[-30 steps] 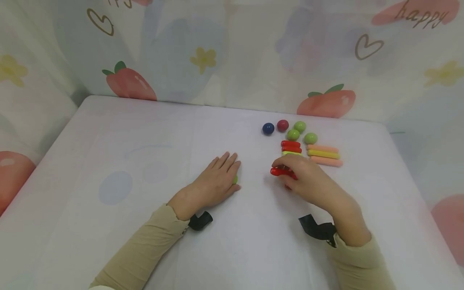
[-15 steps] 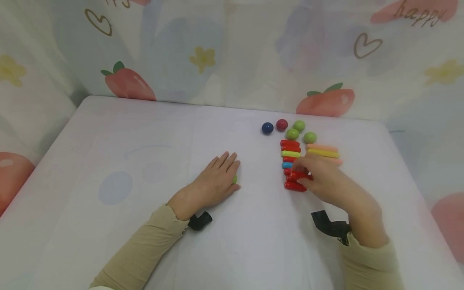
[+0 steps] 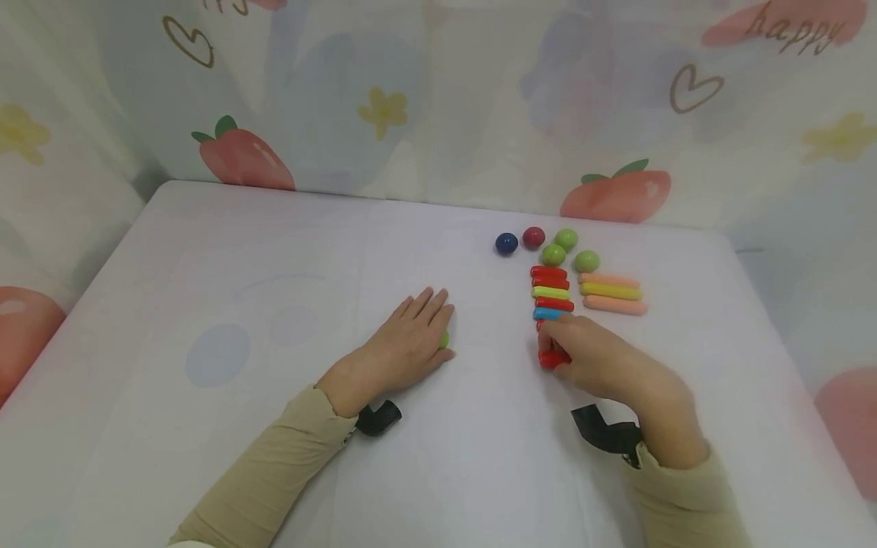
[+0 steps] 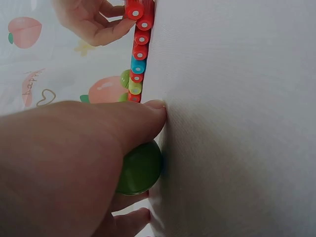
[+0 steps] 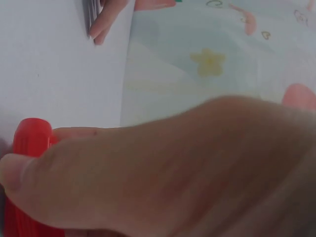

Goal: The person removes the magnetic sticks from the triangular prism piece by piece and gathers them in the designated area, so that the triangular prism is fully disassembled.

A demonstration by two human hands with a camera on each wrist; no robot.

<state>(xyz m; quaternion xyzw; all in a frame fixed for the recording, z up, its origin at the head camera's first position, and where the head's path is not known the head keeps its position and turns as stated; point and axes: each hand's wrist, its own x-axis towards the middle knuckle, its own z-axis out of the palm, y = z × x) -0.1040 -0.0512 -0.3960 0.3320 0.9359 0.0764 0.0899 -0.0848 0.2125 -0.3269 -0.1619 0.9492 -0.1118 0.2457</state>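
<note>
My left hand [image 3: 404, 335] lies flat over a green ball [image 4: 140, 170], fingers straight. In the head view only a sliver of the ball shows beside the thumb. My right hand [image 3: 603, 354] pinches a short red plastic stick [image 5: 32, 133] between thumb and fingers, at the near end of a row of sticks. From the left wrist, that red stick [image 4: 134, 10] sits highest in the row, and the sticks' ends have white centres. Beyond the hand lie a blue stick [image 3: 550, 313], a yellow-green stick [image 3: 550, 292] and several red ones; the hand partly covers the nearer sticks.
Right of the row lie two peach sticks [image 3: 615, 305] and a yellow stick [image 3: 611, 291]. Farther back rest a dark blue ball [image 3: 506, 243], a dark red ball [image 3: 534, 237] and three green balls [image 3: 587, 261]. A patterned curtain [image 3: 438, 99] hangs behind the white table [image 3: 308, 251].
My right hand has carried the red stick from the row's left side over the row, then down to its near end. My left hand has stayed still on the ball.
</note>
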